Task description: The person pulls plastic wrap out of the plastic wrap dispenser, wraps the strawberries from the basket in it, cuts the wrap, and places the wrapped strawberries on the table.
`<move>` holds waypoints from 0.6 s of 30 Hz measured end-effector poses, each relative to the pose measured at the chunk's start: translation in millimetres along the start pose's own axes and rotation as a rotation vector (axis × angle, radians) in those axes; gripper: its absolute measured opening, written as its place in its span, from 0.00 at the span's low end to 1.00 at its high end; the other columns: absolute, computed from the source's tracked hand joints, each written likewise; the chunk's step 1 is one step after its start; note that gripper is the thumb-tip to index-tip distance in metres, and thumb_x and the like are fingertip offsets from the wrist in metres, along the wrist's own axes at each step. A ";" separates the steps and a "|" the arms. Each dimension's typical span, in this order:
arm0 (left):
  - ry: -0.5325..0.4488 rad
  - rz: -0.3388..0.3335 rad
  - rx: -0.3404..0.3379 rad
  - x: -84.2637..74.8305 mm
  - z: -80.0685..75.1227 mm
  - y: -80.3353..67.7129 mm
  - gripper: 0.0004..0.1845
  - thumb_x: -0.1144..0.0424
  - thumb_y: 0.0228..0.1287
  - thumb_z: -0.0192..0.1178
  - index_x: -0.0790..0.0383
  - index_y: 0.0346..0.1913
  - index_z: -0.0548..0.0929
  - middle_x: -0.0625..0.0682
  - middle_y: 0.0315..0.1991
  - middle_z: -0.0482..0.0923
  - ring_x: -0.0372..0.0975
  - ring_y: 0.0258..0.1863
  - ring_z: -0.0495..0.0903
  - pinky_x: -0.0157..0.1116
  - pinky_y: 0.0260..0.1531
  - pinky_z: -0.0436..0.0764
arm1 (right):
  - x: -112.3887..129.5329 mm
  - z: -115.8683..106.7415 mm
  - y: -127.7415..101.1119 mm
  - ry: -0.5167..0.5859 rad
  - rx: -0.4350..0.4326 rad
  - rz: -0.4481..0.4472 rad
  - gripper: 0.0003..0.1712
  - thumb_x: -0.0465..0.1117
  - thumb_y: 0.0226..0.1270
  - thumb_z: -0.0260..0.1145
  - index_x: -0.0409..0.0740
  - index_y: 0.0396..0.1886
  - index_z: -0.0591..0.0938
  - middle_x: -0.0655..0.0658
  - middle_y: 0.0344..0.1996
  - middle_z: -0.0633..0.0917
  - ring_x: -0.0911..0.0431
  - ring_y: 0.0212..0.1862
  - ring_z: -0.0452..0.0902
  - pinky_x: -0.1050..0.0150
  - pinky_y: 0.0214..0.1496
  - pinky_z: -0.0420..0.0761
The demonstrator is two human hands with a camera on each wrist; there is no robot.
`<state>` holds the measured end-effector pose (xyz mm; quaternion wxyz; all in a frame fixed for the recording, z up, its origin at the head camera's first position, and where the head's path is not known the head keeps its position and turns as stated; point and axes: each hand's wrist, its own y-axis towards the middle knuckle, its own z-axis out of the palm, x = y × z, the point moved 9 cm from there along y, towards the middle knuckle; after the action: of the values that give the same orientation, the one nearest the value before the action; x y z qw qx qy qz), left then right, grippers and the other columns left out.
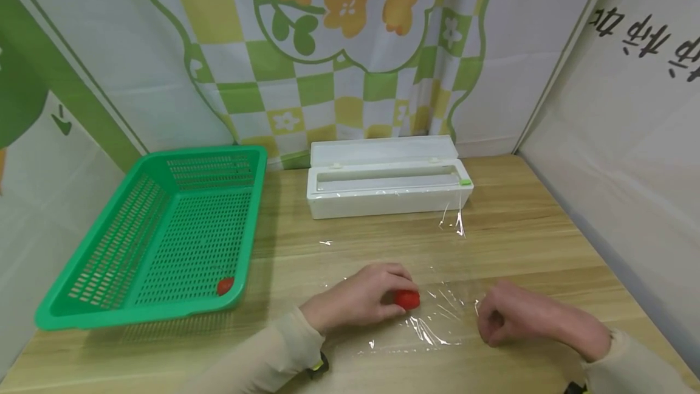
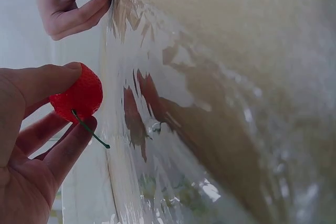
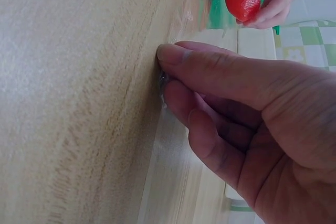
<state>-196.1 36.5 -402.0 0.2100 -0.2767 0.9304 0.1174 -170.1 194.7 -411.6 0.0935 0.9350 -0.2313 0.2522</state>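
Observation:
My left hand (image 1: 363,300) pinches a small red strawberry (image 1: 407,300) between thumb and fingers, just above a sheet of clear cling film (image 1: 437,315) spread on the wooden table (image 1: 525,224). In the left wrist view the strawberry (image 2: 79,97) shows a thin green stem, with the film (image 2: 157,129) beside it. My right hand (image 1: 519,318) pinches the film's right edge with curled fingers; the right wrist view shows its thumb and fingers (image 3: 210,77) pressed together on the film at the table surface. The strawberry (image 3: 243,2) shows there too, in the left hand.
A white cling film dispenser box (image 1: 385,178) with its lid open lies at the back of the table. A green perforated basket (image 1: 164,236) stands at the left with one red strawberry (image 1: 225,285) in its near corner. Printed cloth walls close in the back and sides.

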 end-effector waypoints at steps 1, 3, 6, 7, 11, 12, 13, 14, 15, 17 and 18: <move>0.001 0.006 0.000 -0.3 0.5 0.2 0.22 0.60 0.60 0.69 0.53 0.58 0.83 0.44 0.53 0.81 0.34 0.54 0.79 0.30 0.61 0.77 | 0.4 -0.2 -0.3 -0.003 -0.005 -0.006 0.16 0.27 0.33 0.71 0.55 0.16 0.83 0.62 0.16 0.81 0.84 0.25 0.63 0.87 0.23 0.68; 0.000 0.016 -0.001 -1.3 1.0 0.4 0.21 0.59 0.60 0.69 0.52 0.57 0.83 0.44 0.53 0.82 0.33 0.53 0.79 0.29 0.60 0.77 | 1.4 -0.6 -0.7 -0.012 -0.014 -0.017 0.16 0.27 0.33 0.71 0.55 0.16 0.83 0.62 0.15 0.81 0.85 0.25 0.62 0.88 0.23 0.67; 0.008 0.036 -0.005 -2.9 1.7 0.9 0.18 0.59 0.59 0.70 0.51 0.54 0.84 0.43 0.50 0.82 0.31 0.51 0.79 0.27 0.58 0.77 | 3.1 -1.4 -1.5 -0.015 -0.025 -0.032 0.17 0.26 0.33 0.70 0.56 0.16 0.83 0.62 0.15 0.81 0.85 0.25 0.62 0.88 0.22 0.67; 0.010 0.043 -0.005 -3.5 2.1 1.0 0.17 0.59 0.59 0.70 0.51 0.53 0.84 0.43 0.49 0.82 0.31 0.50 0.79 0.26 0.58 0.77 | 3.4 -1.5 -1.7 -0.015 -0.027 -0.033 0.17 0.26 0.33 0.70 0.56 0.16 0.83 0.62 0.15 0.81 0.85 0.25 0.62 0.88 0.22 0.67; -0.002 0.048 0.012 -4.4 5.0 0.7 0.16 0.60 0.58 0.71 0.50 0.50 0.85 0.42 0.48 0.83 0.29 0.50 0.79 0.25 0.57 0.77 | 3.6 -1.8 -2.0 -0.015 -0.022 -0.022 0.17 0.26 0.34 0.69 0.56 0.16 0.83 0.63 0.15 0.81 0.85 0.24 0.63 0.88 0.23 0.68; -0.008 0.045 0.018 -4.4 5.9 0.5 0.16 0.60 0.58 0.71 0.50 0.50 0.85 0.42 0.49 0.83 0.29 0.50 0.79 0.25 0.56 0.77 | 3.2 -1.6 -2.2 -0.015 -0.016 -0.015 0.17 0.26 0.34 0.70 0.56 0.16 0.83 0.63 0.15 0.81 0.85 0.24 0.64 0.88 0.23 0.68; -0.013 0.042 0.024 -4.4 6.6 0.4 0.16 0.61 0.58 0.71 0.50 0.50 0.85 0.42 0.49 0.83 0.29 0.50 0.79 0.25 0.57 0.77 | 2.8 -1.6 -2.5 -0.017 -0.010 -0.008 0.17 0.26 0.35 0.70 0.56 0.16 0.83 0.63 0.16 0.81 0.85 0.25 0.64 0.87 0.23 0.68; -0.016 0.040 0.029 -4.3 7.3 0.2 0.16 0.61 0.58 0.71 0.50 0.50 0.85 0.42 0.49 0.83 0.29 0.50 0.79 0.25 0.57 0.77 | 2.7 -1.4 -2.7 -0.018 -0.005 -0.003 0.17 0.26 0.35 0.71 0.56 0.16 0.84 0.63 0.16 0.82 0.85 0.25 0.64 0.87 0.23 0.69; -0.014 0.040 0.033 -4.4 7.9 0.1 0.16 0.61 0.58 0.71 0.50 0.50 0.85 0.42 0.49 0.83 0.29 0.50 0.79 0.25 0.57 0.77 | 2.8 -1.5 -3.0 -0.019 -0.001 0.002 0.16 0.27 0.35 0.71 0.56 0.17 0.84 0.63 0.16 0.82 0.84 0.25 0.65 0.87 0.23 0.69; -0.003 0.040 0.036 -4.3 8.1 -0.2 0.16 0.61 0.58 0.71 0.50 0.50 0.85 0.42 0.49 0.83 0.30 0.50 0.79 0.26 0.56 0.77 | 3.9 -1.9 -3.3 -0.021 0.001 0.001 0.16 0.27 0.35 0.72 0.55 0.17 0.85 0.63 0.16 0.83 0.85 0.24 0.65 0.87 0.23 0.69; 0.000 0.038 0.037 -4.4 8.1 -0.3 0.16 0.61 0.58 0.71 0.50 0.50 0.85 0.42 0.49 0.83 0.30 0.50 0.79 0.26 0.57 0.77 | 4.6 -2.2 -3.6 -0.019 0.001 0.000 0.16 0.27 0.35 0.73 0.55 0.17 0.85 0.63 0.17 0.83 0.85 0.24 0.65 0.87 0.23 0.70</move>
<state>-190.0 41.1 -407.2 0.2129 -0.2551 0.9374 0.1040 -165.8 196.7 -407.6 0.0905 0.9374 -0.2321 0.2434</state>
